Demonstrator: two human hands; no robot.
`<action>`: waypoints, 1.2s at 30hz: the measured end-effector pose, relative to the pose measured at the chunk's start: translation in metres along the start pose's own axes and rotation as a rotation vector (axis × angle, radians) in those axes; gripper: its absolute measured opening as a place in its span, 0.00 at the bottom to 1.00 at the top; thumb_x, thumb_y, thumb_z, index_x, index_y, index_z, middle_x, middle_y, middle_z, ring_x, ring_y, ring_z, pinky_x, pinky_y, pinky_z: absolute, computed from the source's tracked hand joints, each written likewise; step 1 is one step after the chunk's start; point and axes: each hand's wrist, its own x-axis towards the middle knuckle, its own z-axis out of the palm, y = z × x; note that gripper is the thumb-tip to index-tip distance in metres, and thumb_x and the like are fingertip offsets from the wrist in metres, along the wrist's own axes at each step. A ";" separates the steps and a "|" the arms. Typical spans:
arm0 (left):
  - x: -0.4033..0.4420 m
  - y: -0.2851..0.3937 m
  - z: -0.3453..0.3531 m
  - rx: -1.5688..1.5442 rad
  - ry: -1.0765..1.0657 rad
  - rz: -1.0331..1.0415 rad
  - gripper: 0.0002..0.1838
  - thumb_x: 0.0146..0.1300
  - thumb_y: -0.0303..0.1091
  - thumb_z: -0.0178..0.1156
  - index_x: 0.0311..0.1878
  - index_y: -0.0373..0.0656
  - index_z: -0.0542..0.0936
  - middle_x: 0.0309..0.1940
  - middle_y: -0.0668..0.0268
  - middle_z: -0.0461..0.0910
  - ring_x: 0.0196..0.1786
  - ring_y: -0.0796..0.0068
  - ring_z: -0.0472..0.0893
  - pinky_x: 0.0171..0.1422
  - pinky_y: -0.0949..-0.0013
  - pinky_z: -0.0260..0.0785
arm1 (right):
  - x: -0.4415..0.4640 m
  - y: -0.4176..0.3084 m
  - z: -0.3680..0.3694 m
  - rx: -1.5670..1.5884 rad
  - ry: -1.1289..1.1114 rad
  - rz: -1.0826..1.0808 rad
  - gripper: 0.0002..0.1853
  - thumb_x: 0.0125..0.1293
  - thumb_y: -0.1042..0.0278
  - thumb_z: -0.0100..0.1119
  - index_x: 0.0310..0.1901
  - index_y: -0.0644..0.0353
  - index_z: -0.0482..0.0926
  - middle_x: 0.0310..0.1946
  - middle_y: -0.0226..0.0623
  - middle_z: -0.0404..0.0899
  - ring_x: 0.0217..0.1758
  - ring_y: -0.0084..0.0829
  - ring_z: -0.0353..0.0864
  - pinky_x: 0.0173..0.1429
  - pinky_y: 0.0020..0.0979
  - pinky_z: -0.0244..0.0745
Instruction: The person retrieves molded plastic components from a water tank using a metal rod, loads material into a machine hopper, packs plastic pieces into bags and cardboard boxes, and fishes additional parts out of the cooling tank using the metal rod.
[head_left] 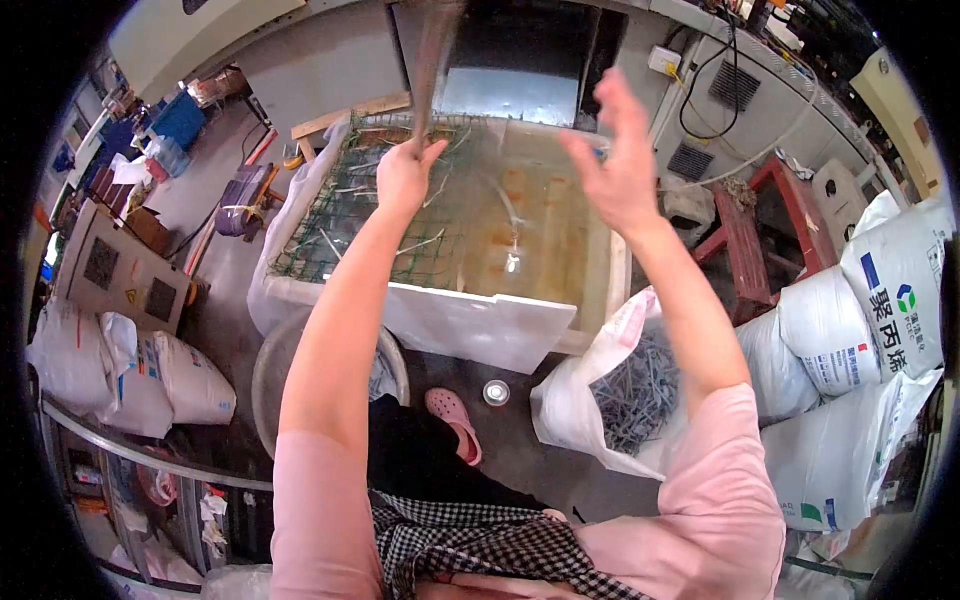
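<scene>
Observed left hand (403, 178) curled tight around a blurred brown stick (429, 85), extending upward before green netting (345, 205); observed right hand (620, 165) spread open, gripping nothing, before the tank (619, 280). Noted grey machine (320, 70) beyond.

An open white sack (568, 405) stands on the floor (512, 440).

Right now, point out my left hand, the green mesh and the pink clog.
Left hand (402, 181): head view, back of the hand.
Green mesh (338, 206): head view, strands left of that hand.
Pink clog (449, 407): head view, its top.
</scene>
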 end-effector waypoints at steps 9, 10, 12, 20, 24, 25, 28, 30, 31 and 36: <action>-0.043 0.039 0.050 0.443 -0.181 0.236 0.05 0.53 0.35 0.57 0.30 0.44 0.77 0.32 0.60 0.77 0.44 0.60 0.75 0.42 0.61 0.72 | -0.028 -0.078 -0.101 -0.800 0.039 -0.469 0.37 0.52 0.49 0.61 0.60 0.61 0.62 0.58 0.53 0.61 0.64 0.46 0.57 0.68 0.43 0.45; -0.051 0.039 0.056 0.503 -0.204 0.251 0.04 0.52 0.33 0.56 0.29 0.44 0.77 0.31 0.60 0.77 0.45 0.60 0.75 0.43 0.62 0.72 | -0.034 -0.081 -0.101 -0.975 -0.387 -0.354 0.36 0.52 0.49 0.60 0.60 0.60 0.63 0.57 0.53 0.62 0.65 0.45 0.56 0.69 0.43 0.44; -0.067 0.041 0.065 0.531 -0.208 0.283 0.04 0.52 0.31 0.56 0.30 0.44 0.77 0.32 0.59 0.77 0.46 0.59 0.75 0.45 0.62 0.71 | -0.066 -0.051 -0.087 -0.902 -0.698 -0.217 0.32 0.55 0.53 0.56 0.60 0.59 0.64 0.53 0.47 0.67 0.60 0.41 0.65 0.61 0.42 0.59; -0.123 0.036 0.050 0.382 -0.050 0.290 0.19 0.52 0.46 0.59 0.40 0.42 0.78 0.42 0.58 0.73 0.51 0.60 0.70 0.54 0.62 0.65 | -0.125 0.022 -0.093 -0.611 -1.025 0.240 0.24 0.64 0.61 0.44 0.63 0.44 0.58 0.29 0.45 0.78 0.32 0.44 0.79 0.36 0.42 0.73; -0.169 0.022 0.005 0.424 -0.187 0.261 0.22 0.50 0.49 0.60 0.43 0.43 0.77 0.37 0.61 0.74 0.46 0.60 0.71 0.57 0.58 0.58 | -0.144 0.040 -0.123 -0.616 -0.996 0.513 0.21 0.63 0.61 0.46 0.59 0.44 0.64 0.32 0.50 0.78 0.37 0.49 0.78 0.42 0.45 0.72; -0.180 0.020 -0.005 0.389 -0.281 0.212 0.23 0.49 0.50 0.61 0.43 0.43 0.77 0.36 0.62 0.75 0.44 0.61 0.71 0.58 0.56 0.56 | -0.150 0.043 -0.130 -0.612 -1.009 0.510 0.21 0.63 0.61 0.46 0.59 0.44 0.64 0.32 0.50 0.78 0.37 0.49 0.78 0.42 0.45 0.72; -0.200 0.016 -0.025 0.277 -0.157 0.385 0.25 0.47 0.53 0.61 0.43 0.43 0.77 0.33 0.63 0.75 0.44 0.62 0.72 0.61 0.54 0.52 | -0.164 0.052 -0.145 -0.645 -0.924 0.645 0.20 0.62 0.60 0.48 0.57 0.46 0.67 0.34 0.53 0.77 0.40 0.51 0.77 0.45 0.47 0.71; -0.211 0.014 -0.030 0.227 -0.087 0.509 0.30 0.42 0.57 0.63 0.42 0.43 0.77 0.32 0.64 0.75 0.43 0.63 0.72 0.61 0.53 0.53 | -0.169 0.053 -0.153 -0.666 -0.853 0.699 0.19 0.62 0.59 0.48 0.56 0.45 0.68 0.35 0.52 0.77 0.40 0.52 0.76 0.45 0.47 0.71; -0.215 0.015 -0.033 0.202 -0.068 0.561 0.33 0.39 0.59 0.63 0.43 0.42 0.77 0.31 0.64 0.74 0.42 0.63 0.72 0.61 0.52 0.53 | -0.170 0.055 -0.157 -0.672 -0.848 0.699 0.19 0.62 0.59 0.48 0.56 0.45 0.68 0.35 0.52 0.77 0.40 0.52 0.76 0.45 0.47 0.71; -0.212 0.025 -0.045 0.189 -0.071 0.714 0.31 0.41 0.60 0.62 0.37 0.40 0.77 0.26 0.62 0.74 0.36 0.63 0.74 0.57 0.53 0.57 | -0.165 0.049 -0.168 -0.705 -0.738 0.760 0.18 0.63 0.57 0.48 0.55 0.41 0.69 0.37 0.52 0.77 0.41 0.53 0.76 0.44 0.48 0.71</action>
